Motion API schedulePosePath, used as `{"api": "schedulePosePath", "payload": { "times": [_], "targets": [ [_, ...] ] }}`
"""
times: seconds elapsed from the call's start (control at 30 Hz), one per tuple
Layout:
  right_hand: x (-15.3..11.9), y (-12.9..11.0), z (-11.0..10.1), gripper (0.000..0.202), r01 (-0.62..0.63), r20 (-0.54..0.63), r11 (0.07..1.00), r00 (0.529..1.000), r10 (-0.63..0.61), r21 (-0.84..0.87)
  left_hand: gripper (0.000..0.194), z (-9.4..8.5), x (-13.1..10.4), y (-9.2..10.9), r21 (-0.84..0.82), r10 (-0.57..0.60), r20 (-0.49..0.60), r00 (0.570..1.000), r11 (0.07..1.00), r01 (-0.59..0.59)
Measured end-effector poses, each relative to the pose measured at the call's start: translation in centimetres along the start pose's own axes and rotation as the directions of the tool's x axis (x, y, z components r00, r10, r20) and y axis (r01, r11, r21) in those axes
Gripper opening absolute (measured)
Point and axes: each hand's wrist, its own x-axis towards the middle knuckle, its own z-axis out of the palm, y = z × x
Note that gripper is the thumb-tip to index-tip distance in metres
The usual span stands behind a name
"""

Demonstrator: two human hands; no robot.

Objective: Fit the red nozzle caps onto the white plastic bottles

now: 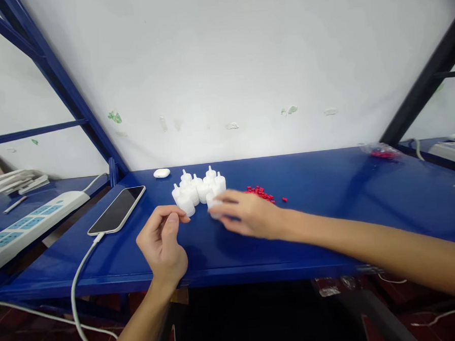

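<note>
A cluster of small white squeeze bottles (203, 188) with pointed nozzles stands on the blue table. My right hand (252, 215) reaches in from the right, its thumb and fingers closed around a white squeeze bottle (211, 201) at the front right of the group. That bottle is partly covered by the fingers and slightly blurred. At the near edge, my left hand (165, 245) is loosely closed, thumb against the curled fingers, with nothing visible in it. Its fingertips are close to the front left bottle (185, 205). Behind my right hand lies a pile of small red caps (259, 192), partly hidden.
A phone (118, 209) with a white charging cable (78, 290) lies left of the bottles. Near the wall is a white earbud case (161, 173). One loose red cap (284, 199) lies apart. A clear bag (382, 151) with red pieces sits far right. A power strip (35, 221) stands left.
</note>
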Motion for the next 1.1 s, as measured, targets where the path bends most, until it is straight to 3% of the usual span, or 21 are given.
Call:
{"api": "schedulePosePath", "payload": {
  "times": [0.07,0.13,0.3,0.43,0.67,0.8,0.93,1.03,1.1],
  "targets": [
    [1.1,1.4,-0.2,0.026,-0.058,-0.155,0.998,0.986,0.059,0.013,0.020,0.0,-0.1,0.1,-0.005,0.003,0.028,1.000,1.000,-0.003],
    [2.1,2.4,-0.2,0.028,-0.110,-0.190,0.993,0.975,0.114,0.029,0.020,0.0,-0.1,0.1,-0.013,0.016,0.047,0.999,1.000,-0.016],
    [2.8,2.2,0.4,0.026,-0.151,-0.056,0.986,0.986,0.155,0.073,0.020,0.0,-0.3,0.5,-0.040,-0.006,0.056,0.998,0.999,0.008],
    [2.2,1.5,0.8,0.028,-0.177,-0.016,0.979,0.984,0.179,0.101,0.020,0.0,-0.4,0.6,-0.045,-0.010,0.067,0.998,0.999,0.013],
    [2.0,-0.9,1.6,0.053,-0.238,0.143,0.958,0.966,0.216,0.162,0.018,0.2,-0.3,0.5,-0.039,0.019,-0.004,1.000,0.999,-0.019],
    [1.9,-3.6,2.4,0.049,-0.129,0.253,0.986,0.962,0.099,0.105,0.015,0.6,0.0,1.2,-0.198,0.083,-0.131,0.988,0.974,-0.108],
    [0.3,-5.1,1.6,0.040,0.011,0.255,1.000,0.967,-0.015,0.019,0.014,0.5,0.1,1.3,-0.204,0.138,-0.192,0.972,0.963,-0.177],
    [-1.3,-3.9,-1.1,0.033,-0.087,0.193,0.996,0.977,0.087,-0.013,0.015,0.3,-0.1,1.1,-0.179,0.127,-0.077,0.989,0.974,-0.139],
    [-2.1,-1.5,-3.5,0.026,-0.222,0.080,0.974,0.971,0.224,-0.035,0.018,0.4,0.2,1.1,-0.088,0.111,0.175,0.978,0.991,-0.096]
  ]
}}
